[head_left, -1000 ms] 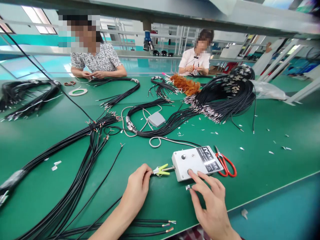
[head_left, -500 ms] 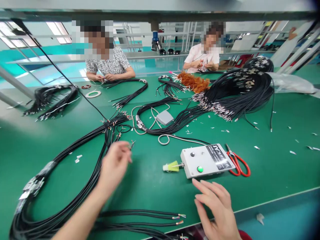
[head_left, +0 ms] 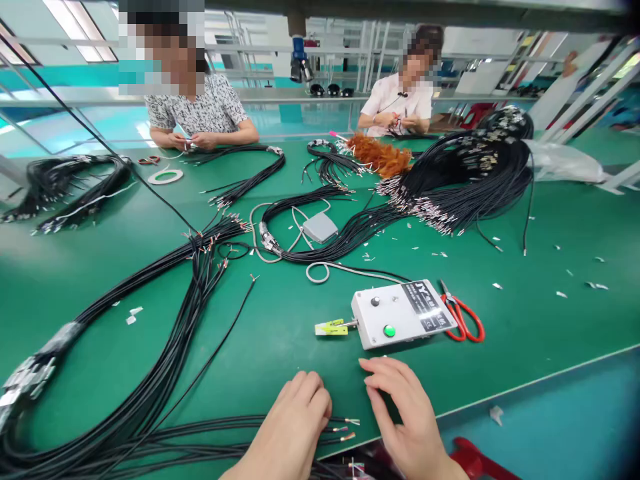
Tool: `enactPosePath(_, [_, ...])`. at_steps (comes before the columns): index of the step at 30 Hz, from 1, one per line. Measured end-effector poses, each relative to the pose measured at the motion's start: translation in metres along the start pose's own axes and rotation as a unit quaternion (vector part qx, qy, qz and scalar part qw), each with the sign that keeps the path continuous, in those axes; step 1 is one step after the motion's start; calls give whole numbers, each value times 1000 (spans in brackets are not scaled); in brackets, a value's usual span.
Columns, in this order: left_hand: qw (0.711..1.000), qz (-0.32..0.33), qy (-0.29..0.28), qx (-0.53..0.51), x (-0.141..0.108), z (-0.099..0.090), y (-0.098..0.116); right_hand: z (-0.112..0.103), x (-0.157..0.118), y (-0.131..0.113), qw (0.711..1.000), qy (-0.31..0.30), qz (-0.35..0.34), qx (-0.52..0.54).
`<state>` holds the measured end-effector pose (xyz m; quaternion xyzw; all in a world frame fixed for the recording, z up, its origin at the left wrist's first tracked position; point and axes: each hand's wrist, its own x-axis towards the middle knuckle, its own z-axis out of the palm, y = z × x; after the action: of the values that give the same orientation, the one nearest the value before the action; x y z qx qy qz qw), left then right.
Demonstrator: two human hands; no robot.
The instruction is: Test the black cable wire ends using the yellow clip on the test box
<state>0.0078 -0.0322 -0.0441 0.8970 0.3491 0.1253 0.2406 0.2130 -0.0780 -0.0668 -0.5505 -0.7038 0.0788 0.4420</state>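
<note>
1. Nearest, the left hand (head_left: 297, 420) lies over the black cables (head_left: 240, 425) at the front of the green table (head_left: 530, 307), its fingers curled down; their tips are hidden, so I cannot tell whether they grasp a cable; stripped wire ends (head_left: 350, 421) poke out just beyond the knuckles.
2. The right hand (head_left: 407, 413) hovers beside it, fingers loosely extended and half bent, with nothing seen between them; the step in hand looks like picking out a cable end, and a next move would call for lifting one end clear of its neighbours.
3. The front edge (head_left: 525, 385) runs close under the right wrist, so room there is tight; the wire ends lie near that same edge.
4. Past the fingertips sits the white box (head_left: 400, 320), its button (head_left: 389, 331) lit green; a yellow-green clip (head_left: 333, 328) juts from its left side, with bare tabletop around it; red-handled scissors (head_left: 470, 320) lie against its right end.
5. To the left, a long cable bundle (head_left: 185, 333) bounds the open space.
6. Farther off, a grey pedal (head_left: 321, 227) and a heap of cables (head_left: 465, 180) crowd the middle; two co-workers sit at the far side.
</note>
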Motion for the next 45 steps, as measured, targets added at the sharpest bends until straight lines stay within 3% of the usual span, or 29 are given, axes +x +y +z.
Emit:
enactPosePath(3, [996,-39,-7,-83,2,-19,0,-1,3,-6,996,13,65,67])
enactPosePath(5, [990,-67,-5,-124,4,-35,1,0,5,-13,980,-4,144,134])
enactPosePath(8, [989,-54,9,-139,7,-44,6,2,9,-25,928,-37,267,258])
enactPosePath(10, [989,-42,14,-138,8,-42,8,4,13,-30,895,-45,305,322])
enactPosePath(14, [983,-56,52,-164,9,-32,8,3,24,-34,858,-65,324,394])
enactPosePath(17, [978,-72,75,-178,7,-29,9,5,31,-36,845,-60,330,416])
enactPosePath(24, [968,-95,81,-220,6,-33,13,14,34,-40,820,-36,352,449])
enactPosePath(28, [947,-136,78,-280,7,-34,14,17,35,-40,799,-39,371,472])
enactPosePath(32, [886,-207,55,-412,5,-28,12,27,38,-48,793,-15,388,468])
enactPosePath(36, [816,-238,73,-521,3,-23,10,41,37,-59,796,3,400,454])
enactPosePath(41, [807,-200,112,-544,19,-31,16,42,36,-57,817,-30,384,429])
enactPosePath(45, [793,-207,111,-562,32,-31,15,30,39,-50,873,-73,345,336])
